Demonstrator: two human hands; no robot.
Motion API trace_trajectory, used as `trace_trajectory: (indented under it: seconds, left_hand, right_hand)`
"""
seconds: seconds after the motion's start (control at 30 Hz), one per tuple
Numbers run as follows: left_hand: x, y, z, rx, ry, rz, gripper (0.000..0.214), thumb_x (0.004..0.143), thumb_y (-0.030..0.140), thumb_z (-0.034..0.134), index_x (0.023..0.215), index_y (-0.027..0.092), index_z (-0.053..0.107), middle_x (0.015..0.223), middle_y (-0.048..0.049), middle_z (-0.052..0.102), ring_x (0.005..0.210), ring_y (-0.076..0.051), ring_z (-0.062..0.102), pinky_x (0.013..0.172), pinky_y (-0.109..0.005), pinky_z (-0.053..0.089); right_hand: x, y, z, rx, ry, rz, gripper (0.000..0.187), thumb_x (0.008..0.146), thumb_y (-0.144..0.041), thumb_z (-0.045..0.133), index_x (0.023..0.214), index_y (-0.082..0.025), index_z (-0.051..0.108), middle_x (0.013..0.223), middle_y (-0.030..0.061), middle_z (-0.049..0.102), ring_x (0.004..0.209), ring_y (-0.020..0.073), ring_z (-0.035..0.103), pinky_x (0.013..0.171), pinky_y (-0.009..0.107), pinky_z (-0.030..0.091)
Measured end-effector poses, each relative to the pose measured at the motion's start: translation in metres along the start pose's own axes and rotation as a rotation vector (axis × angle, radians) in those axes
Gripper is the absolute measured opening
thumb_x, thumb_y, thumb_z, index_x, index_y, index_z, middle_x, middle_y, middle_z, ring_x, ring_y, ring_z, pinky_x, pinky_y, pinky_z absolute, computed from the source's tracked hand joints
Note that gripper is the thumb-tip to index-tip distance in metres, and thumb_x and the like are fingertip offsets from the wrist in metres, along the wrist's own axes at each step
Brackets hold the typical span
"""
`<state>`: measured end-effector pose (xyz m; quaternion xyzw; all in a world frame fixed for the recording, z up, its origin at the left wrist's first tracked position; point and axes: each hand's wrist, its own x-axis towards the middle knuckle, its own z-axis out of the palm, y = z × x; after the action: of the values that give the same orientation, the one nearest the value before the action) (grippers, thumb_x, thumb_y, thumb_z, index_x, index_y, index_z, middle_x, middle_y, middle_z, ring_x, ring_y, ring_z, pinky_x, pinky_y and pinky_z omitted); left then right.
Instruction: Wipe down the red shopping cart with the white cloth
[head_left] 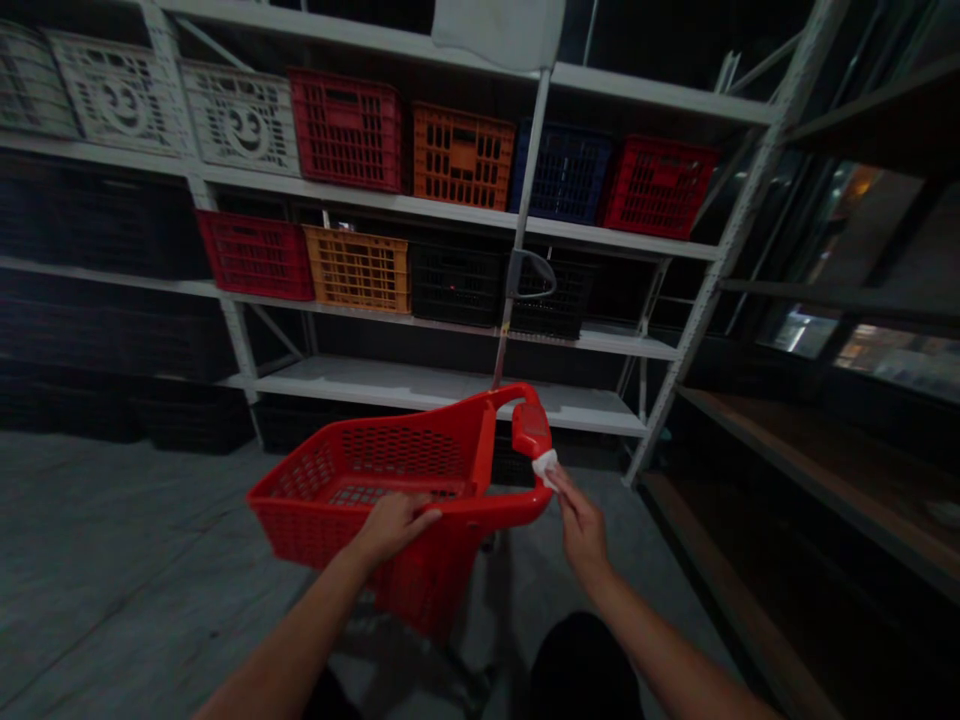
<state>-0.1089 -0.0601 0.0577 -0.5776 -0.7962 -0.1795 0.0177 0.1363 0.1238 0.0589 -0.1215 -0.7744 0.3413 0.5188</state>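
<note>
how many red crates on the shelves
3: a red crate and another on the upper shelf, a third on the shelf below. More may be hidden in the dark rows.

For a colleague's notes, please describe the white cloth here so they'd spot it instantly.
In front of the white metal shelving stands a red plastic shopping cart. On its handle is a red grip: the right hand pinches a small white cloth at its lower end, the only white thing on the cart.

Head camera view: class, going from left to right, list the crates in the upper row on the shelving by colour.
White crates → red crate → orange crate → dark blue crate → second red crate
</note>
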Motion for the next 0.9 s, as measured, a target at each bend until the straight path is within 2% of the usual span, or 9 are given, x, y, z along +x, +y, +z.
trace_trajectory:
  seconds: [0.1,0.2,0.27,0.33,0.43,0.5,0.57,0.73,0.9]
  left_hand:
    - [-0.003,0.011,-0.010,-0.155,0.064,0.099,0.045,0.086,0.049,0.031,0.101,0.020,0.062,0.104,-0.0059,0.066,0.099,-0.019,0.057,0.089,-0.029,0.039]
    - [-0.001,0.045,-0.020,-0.261,0.172,0.141,0.043,0.088,0.041,0.027,0.110,0.023,0.058,0.120,-0.0041,0.059,0.113,-0.018,0.049,0.101,-0.033,0.032]
    - [0.003,0.074,-0.024,-0.284,0.198,0.135,0.044,0.088,0.039,0.024,0.105,0.022,0.061,0.114,-0.0051,0.062,0.109,-0.018,0.051,0.099,-0.033,0.034]
    - [0.006,0.099,-0.023,-0.269,0.154,0.124,0.046,0.089,0.039,0.021,0.101,0.020,0.062,0.105,-0.0064,0.065,0.101,-0.018,0.056,0.092,-0.032,0.039]
    - [0.009,0.118,-0.018,-0.151,0.065,0.076,0.050,0.090,0.043,0.018,0.086,0.020,0.063,0.085,-0.0068,0.067,0.084,-0.019,0.061,0.080,-0.030,0.042]
    - [0.009,0.120,-0.013,-0.074,0.053,0.060,0.052,0.090,0.045,0.017,0.078,0.020,0.061,0.078,-0.0072,0.067,0.079,-0.020,0.061,0.074,-0.030,0.041]
    - [0.009,0.117,-0.008,-0.035,0.081,0.036,0.053,0.090,0.045,0.015,0.076,0.020,0.060,0.079,-0.0080,0.067,0.078,-0.020,0.061,0.073,-0.031,0.040]
    - [0.005,0.108,-0.003,0.024,0.119,-0.046,0.052,0.088,0.046,0.016,0.076,0.020,0.060,0.078,-0.0091,0.067,0.079,-0.021,0.060,0.072,-0.033,0.040]
    - [-0.001,0.105,-0.004,0.063,0.122,-0.049,0.052,0.087,0.047,0.016,0.074,0.021,0.060,0.076,-0.0097,0.067,0.077,-0.022,0.060,0.070,-0.033,0.040]
  right_hand:
    - [-0.038,-0.021,0.011,0.028,0.009,-0.027,0.037,0.089,-0.017,0.038,0.120,-0.028,0.056,0.131,0.0038,0.050,0.122,0.0212,0.044,0.101,0.047,0.038]
    - [-0.057,-0.037,0.023,0.003,-0.182,-0.206,0.042,0.089,-0.014,0.037,0.123,-0.032,0.052,0.128,0.0021,0.052,0.123,0.0213,0.043,0.101,0.047,0.039]
    - [-0.061,-0.042,0.028,0.004,-0.299,-0.321,0.044,0.088,-0.014,0.037,0.126,-0.033,0.049,0.126,0.0017,0.054,0.123,0.0217,0.043,0.100,0.046,0.040]
    - [-0.061,-0.044,0.025,0.020,-0.318,-0.381,0.044,0.088,-0.015,0.038,0.127,-0.033,0.047,0.125,0.0019,0.055,0.122,0.0225,0.045,0.098,0.046,0.042]
    - [-0.054,-0.041,0.008,0.043,-0.139,-0.349,0.041,0.088,-0.016,0.040,0.123,-0.034,0.051,0.123,0.0023,0.057,0.117,0.0237,0.049,0.095,0.047,0.045]
    - [-0.047,-0.036,-0.005,0.019,0.070,-0.240,0.039,0.088,-0.016,0.041,0.119,-0.034,0.055,0.123,0.0025,0.056,0.116,0.0236,0.051,0.096,0.048,0.044]
    - [-0.037,-0.027,-0.011,-0.019,0.179,-0.119,0.038,0.088,-0.016,0.041,0.118,-0.031,0.057,0.125,0.0038,0.055,0.117,0.0233,0.049,0.098,0.049,0.042]
    - [0.011,0.012,0.009,-0.058,-0.010,-0.158,0.043,0.085,-0.011,0.039,0.123,-0.025,0.054,0.129,0.0043,0.051,0.122,0.0196,0.044,0.102,0.045,0.037]
    - [0.063,0.039,0.023,-0.165,0.083,-0.078,0.046,0.078,-0.008,0.037,0.114,-0.024,0.061,0.121,0.0018,0.058,0.118,0.0163,0.048,0.102,0.040,0.038]
